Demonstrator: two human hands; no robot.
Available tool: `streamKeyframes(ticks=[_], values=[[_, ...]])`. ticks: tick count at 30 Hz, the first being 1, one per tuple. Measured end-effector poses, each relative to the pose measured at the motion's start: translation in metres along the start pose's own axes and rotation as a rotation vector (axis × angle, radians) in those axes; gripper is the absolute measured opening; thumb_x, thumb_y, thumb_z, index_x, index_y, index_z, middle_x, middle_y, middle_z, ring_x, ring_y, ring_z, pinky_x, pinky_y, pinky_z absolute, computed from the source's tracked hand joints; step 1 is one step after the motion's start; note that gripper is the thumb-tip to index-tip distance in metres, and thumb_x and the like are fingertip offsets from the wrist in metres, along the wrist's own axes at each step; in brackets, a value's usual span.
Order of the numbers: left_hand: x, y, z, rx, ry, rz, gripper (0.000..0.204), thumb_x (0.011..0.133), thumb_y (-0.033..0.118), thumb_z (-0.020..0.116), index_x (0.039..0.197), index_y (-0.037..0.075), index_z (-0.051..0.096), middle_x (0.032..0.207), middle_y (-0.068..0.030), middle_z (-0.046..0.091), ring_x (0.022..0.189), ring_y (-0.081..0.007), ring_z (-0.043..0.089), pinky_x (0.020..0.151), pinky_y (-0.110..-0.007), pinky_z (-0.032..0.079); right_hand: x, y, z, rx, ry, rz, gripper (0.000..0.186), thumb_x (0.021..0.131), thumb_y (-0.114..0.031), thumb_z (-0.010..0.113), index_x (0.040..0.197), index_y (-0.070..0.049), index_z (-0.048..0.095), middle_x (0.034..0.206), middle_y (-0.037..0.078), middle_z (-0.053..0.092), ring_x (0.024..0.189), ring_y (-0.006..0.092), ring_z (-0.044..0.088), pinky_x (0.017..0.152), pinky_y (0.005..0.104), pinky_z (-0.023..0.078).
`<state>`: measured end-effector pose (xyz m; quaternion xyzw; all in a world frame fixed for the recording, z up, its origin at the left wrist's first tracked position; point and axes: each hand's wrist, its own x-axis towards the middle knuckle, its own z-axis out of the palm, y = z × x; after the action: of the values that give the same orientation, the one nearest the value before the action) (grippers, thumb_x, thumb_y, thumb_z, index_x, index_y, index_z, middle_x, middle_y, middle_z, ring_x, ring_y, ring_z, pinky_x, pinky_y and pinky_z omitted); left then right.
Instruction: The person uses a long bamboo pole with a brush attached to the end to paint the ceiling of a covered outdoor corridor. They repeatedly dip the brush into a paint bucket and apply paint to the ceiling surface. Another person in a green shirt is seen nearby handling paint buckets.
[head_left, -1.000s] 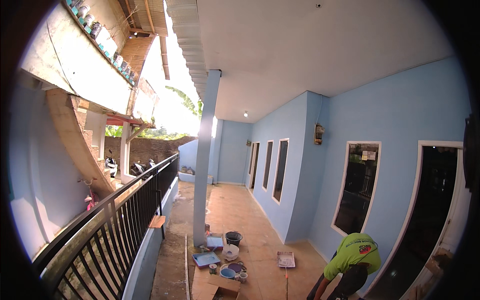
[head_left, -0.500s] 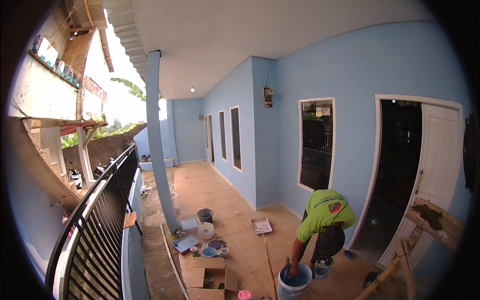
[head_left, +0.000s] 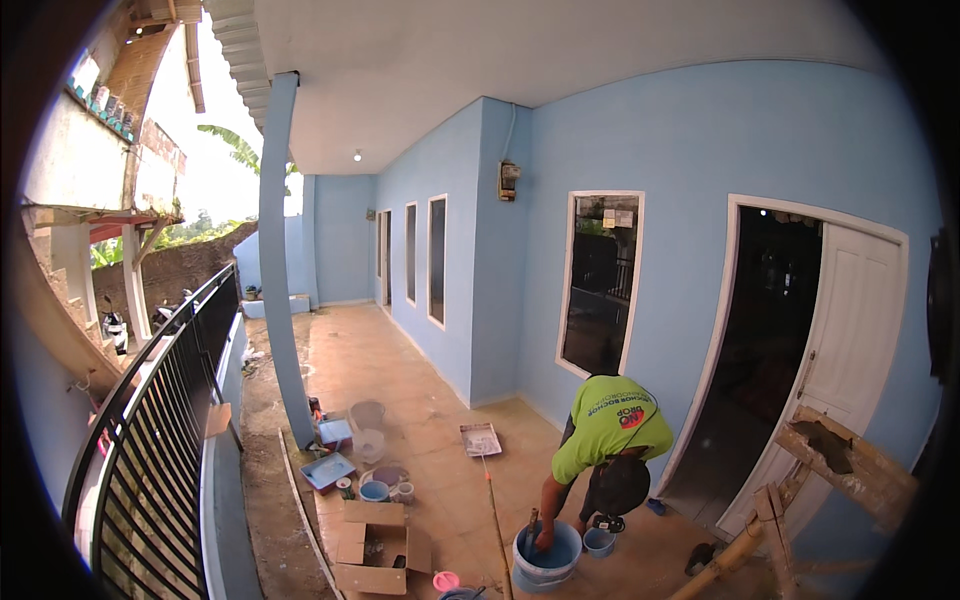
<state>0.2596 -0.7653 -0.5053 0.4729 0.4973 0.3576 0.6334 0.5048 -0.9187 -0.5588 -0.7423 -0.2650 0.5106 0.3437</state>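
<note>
Neither of my hands shows in the picture. Ahead at the lower right, a co-worker in a green shirt (head_left: 612, 430) bends low, one hand down in a large white bucket (head_left: 545, 573) of blue paint beside an upright stick or handle (head_left: 530, 525). A smaller blue bucket (head_left: 599, 543) stands to the right. A long roller pole (head_left: 490, 492) lies on the tiles from a paint tray (head_left: 479, 439). On the left are an open cardboard box (head_left: 355, 545), a blue tray (head_left: 327, 470) and several small tubs (head_left: 374, 491).
A black railing (head_left: 130, 420) and blue pillar (head_left: 282, 200) line the left of the tiled porch (head_left: 350, 340). On the right are a blue wall (head_left: 680, 150), a window (head_left: 598, 280), an open white door (head_left: 850, 340) and wooden scaffolding (head_left: 830, 465).
My view has turned right and down, bringing the bucket and scaffolding into sight. The co-worker's hand, earlier near the lower edge, shows inside the bucket.
</note>
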Motion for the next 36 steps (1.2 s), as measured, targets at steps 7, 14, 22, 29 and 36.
streamKeyframes(ticks=[7,14,22,29,36], values=[[0.002,0.0,0.001,0.025,-0.056,0.002,0.041,0.105,0.028,0.052,0.136,0.002,0.05,0.115,-0.0181,0.066,0.098,-0.0288,0.067,0.081,-0.042,0.057,-0.01,0.001,0.003,0.008,0.025,-0.003,0.019,0.092,-0.018,0.069,0.092,0.0,0.065,0.073,0.003,0.058,0.067,0.0154,0.055,0.06,0.0331,0.046],[0.008,-0.008,0.003,0.054,-0.118,0.015,0.042,0.105,0.029,0.052,0.137,0.003,0.05,0.117,-0.0176,0.066,0.099,-0.0282,0.067,0.082,-0.042,0.056,-0.025,0.028,0.017,0.0,0.047,0.037,0.02,0.092,-0.019,0.07,0.093,0.0,0.065,0.075,0.003,0.059,0.069,0.0151,0.055,0.062,0.0327,0.047],[0.002,-0.008,0.069,0.081,-0.233,0.059,0.043,0.105,0.03,0.052,0.139,0.003,0.05,0.119,-0.0171,0.066,0.101,-0.0277,0.066,0.084,-0.042,0.056,-0.073,0.082,0.004,0.012,0.066,0.059,0.021,0.093,-0.02,0.07,0.095,0.0,0.066,0.076,0.003,0.06,0.073,0.0148,0.056,0.065,0.0323,0.048],[-0.017,0.079,0.161,-0.031,-0.307,0.364,0.054,0.104,0.027,0.058,0.15,0.007,0.038,0.116,-0.0111,0.066,0.098,-0.0189,0.066,0.076,-0.032,0.057,-0.121,0.043,-0.034,0.169,0.09,-0.23,0.019,0.092,-0.019,0.07,0.093,0.0,0.066,0.073,0.001,0.057,0.068,0.0134,0.053,0.06,0.033,0.044],[-0.087,0.148,0.206,-0.172,-0.458,0.499,0.046,0.101,0.026,0.064,0.136,0.003,0.046,0.099,-0.0112,0.068,0.089,-0.0175,0.066,0.074,-0.03,0.056,-0.179,-0.035,-0.077,0.361,0.135,-0.517,0.015,0.087,-0.015,0.07,0.086,-0.002,0.063,0.067,-0.003,0.049,0.059,0.0093,0.044,0.048,0.034,0.036]])
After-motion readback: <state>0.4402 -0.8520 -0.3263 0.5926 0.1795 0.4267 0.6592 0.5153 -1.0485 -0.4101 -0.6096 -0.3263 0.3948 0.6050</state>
